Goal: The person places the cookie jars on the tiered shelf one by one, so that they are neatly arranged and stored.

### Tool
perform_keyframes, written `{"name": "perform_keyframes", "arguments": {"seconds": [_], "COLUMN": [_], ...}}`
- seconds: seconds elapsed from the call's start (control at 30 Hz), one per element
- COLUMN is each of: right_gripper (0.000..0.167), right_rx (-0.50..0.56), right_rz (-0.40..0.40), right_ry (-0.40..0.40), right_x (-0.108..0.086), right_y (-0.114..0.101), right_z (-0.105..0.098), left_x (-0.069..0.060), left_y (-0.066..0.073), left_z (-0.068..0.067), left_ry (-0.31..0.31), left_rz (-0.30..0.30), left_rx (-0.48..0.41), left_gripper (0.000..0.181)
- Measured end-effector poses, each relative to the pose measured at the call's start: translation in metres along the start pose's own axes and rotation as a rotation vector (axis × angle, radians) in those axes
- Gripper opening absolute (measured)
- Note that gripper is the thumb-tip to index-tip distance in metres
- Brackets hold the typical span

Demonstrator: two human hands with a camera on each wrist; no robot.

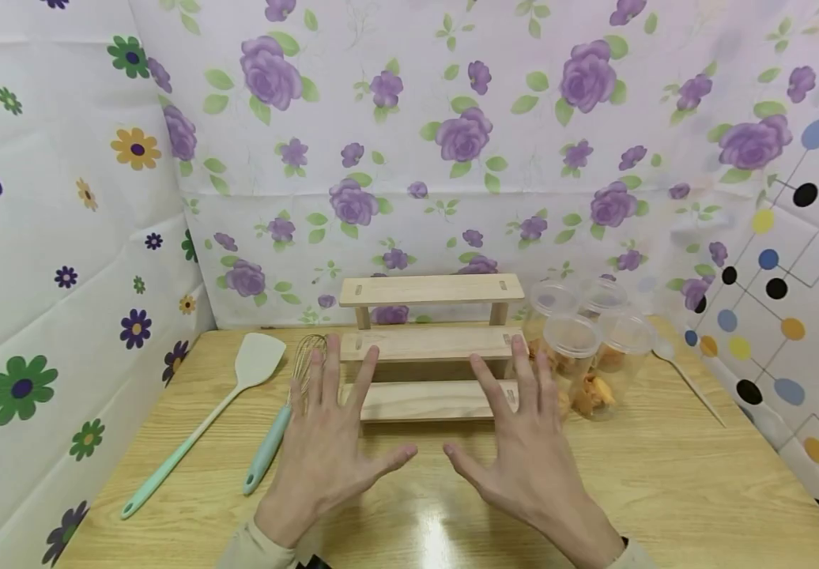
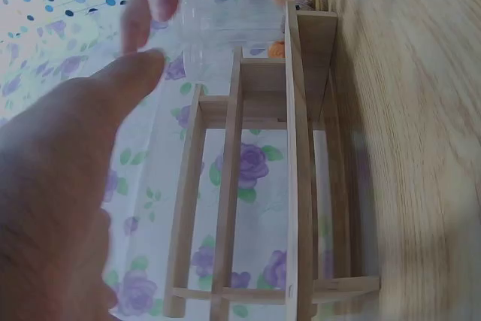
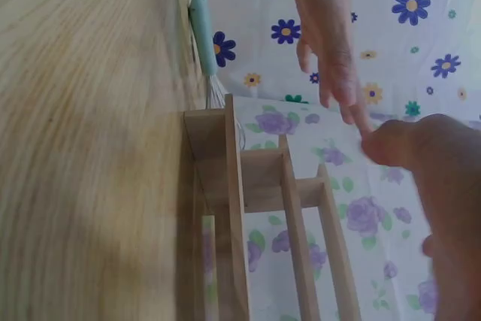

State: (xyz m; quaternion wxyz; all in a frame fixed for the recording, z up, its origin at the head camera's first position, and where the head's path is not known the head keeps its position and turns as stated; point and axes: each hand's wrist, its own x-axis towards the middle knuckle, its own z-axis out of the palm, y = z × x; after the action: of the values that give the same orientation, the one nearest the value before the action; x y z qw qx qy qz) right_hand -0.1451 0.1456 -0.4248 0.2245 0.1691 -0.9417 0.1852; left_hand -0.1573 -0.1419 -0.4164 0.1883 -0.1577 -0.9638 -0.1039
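Note:
Both hands hover above the table with fingers spread and nothing held. My left hand (image 1: 331, 442) is in front of the left end of a stepped wooden rack (image 1: 427, 403), its fingers overlapping a whisk (image 1: 270, 446) with a blue-green handle in the head view. My right hand (image 1: 530, 450) is before the rack's right end, near several clear plastic jars (image 1: 571, 340) with small orange-brown things inside. The rack has three tiers, also seen sideways in the left wrist view, where its front board (image 2: 298, 163) stands close to the hand. In the right wrist view the left hand (image 3: 331, 43) appears beyond the right thumb.
A white spatula (image 1: 256, 359) with a pale green handle lies at the left of the wooden table (image 1: 701, 490). On the right, behind the jars, rests a thin long-handled spoon (image 1: 687, 379). Patterned cloths (image 1: 409, 158) hang at the back and both sides.

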Motion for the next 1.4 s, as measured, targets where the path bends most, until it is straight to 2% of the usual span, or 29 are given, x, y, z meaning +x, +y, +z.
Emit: {"name": "perform_keyframes", "arguments": {"seconds": [0.07,0.2,0.3,0.4,0.47,0.53,0.63,0.77,0.87,0.97,1.07,1.23,1.4], "right_gripper": [0.120,0.115,0.104,0.093,0.089,0.089,0.090,0.088,0.087,0.085,0.083,0.083,0.083], "right_rx": [0.068,0.298,0.455,0.532,0.591,0.647,0.732,0.869,0.999,1.064,1.090,1.180,1.196], "right_rz": [-0.022,-0.034,-0.113,-0.224,-0.277,-0.289,-0.275,-0.220,-0.167,-0.123,-0.103,-0.082,-0.030], "right_ry": [0.065,0.202,0.346,0.475,0.532,0.564,0.624,0.736,0.829,0.875,0.882,0.837,0.768], "right_x": [-0.001,-0.002,0.000,0.004,0.009,0.013,0.020,0.030,0.034,0.033,0.029,0.019,-0.001], "right_y": [0.004,0.014,0.025,0.036,0.042,0.048,0.059,0.081,0.100,0.121,0.143,0.180,0.207], "right_z": [-0.003,-0.008,-0.011,-0.018,-0.025,-0.034,-0.050,-0.079,-0.098,-0.109,-0.108,-0.087,-0.061], "left_x": [0.002,0.006,0.008,0.009,0.010,0.009,0.009,0.010,0.010,0.011,0.010,0.008,0.005], "left_y": [-0.001,-0.002,-0.005,-0.013,-0.018,-0.024,-0.031,-0.038,-0.043,-0.046,-0.049,-0.055,-0.061], "left_z": [-0.001,-0.001,0.003,0.009,0.015,0.021,0.030,0.040,0.044,0.047,0.051,0.059,0.070], "left_ry": [0.037,0.076,0.101,0.127,0.133,0.117,0.135,0.211,0.228,0.215,0.193,0.142,0.070], "left_rz": [0.004,-0.018,-0.044,-0.068,-0.088,-0.127,-0.164,-0.186,-0.201,-0.214,-0.230,-0.283,-0.347], "left_rx": [-0.069,-0.265,-0.393,-0.513,-0.603,-0.685,-0.744,-0.755,-0.766,-0.784,-0.809,-0.889,-0.997], "left_gripper": [0.129,0.121,0.111,0.100,0.094,0.089,0.082,0.072,0.069,0.069,0.069,0.066,0.057]}}
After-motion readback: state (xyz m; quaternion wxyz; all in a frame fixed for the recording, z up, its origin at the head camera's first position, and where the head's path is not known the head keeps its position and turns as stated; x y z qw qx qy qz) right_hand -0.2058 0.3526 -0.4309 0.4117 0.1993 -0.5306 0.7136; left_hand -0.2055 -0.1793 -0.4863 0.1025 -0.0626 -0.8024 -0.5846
